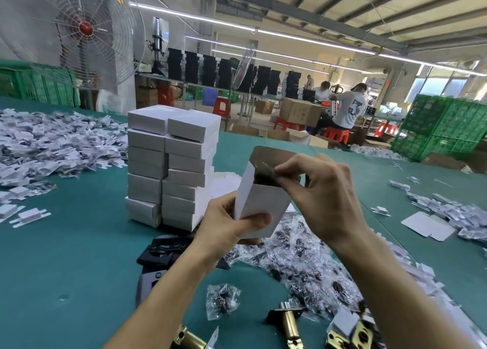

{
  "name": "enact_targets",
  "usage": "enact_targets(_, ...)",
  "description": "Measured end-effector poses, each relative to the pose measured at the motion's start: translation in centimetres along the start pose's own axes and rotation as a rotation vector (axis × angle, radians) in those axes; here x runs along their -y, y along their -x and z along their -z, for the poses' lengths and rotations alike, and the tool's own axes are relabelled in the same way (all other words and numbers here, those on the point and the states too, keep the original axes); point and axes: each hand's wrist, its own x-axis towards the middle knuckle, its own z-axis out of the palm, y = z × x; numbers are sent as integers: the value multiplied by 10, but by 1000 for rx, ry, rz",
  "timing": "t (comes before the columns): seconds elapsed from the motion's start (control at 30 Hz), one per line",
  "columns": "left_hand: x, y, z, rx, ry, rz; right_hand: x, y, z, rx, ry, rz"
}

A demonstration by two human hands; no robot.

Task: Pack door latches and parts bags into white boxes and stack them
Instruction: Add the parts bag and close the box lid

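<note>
Above the worktop, the left hand is gripping a white box, long axis near upright, open mouth facing up; the right hand is pinching a parts bag there.

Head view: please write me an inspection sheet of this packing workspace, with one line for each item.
Surface: green table, wide.
Job's things: open white box held above the table; parts bag at its mouth; stack of white boxes in two columns behind it; brass door latches at the near edge.
Clutter: pile of loose bags on the right; heap of white card pieces on the left; black plates near the stack.
Grippers: left hand grips the open white box; right hand pinches the parts bag.
Cables: nothing seen on the table.
Surroundings: large fan, green crates, seated workers behind.
</note>
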Motion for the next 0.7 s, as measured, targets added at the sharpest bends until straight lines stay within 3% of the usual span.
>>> enact_targets(0.13,0,0,1,-6,13,-3,-2,-1,2,59,-79,-41)
enact_targets(0.3,5,-2,1,-21,-3,-23,-4,-2,6,310,30,-51)
enact_targets(0.6,8,0,0,7,-46,-15,3,1,7,533,216,-62)
enact_targets(0.7,9,0,-2,7,-68,-4,-2,7,5,513,187,-60)
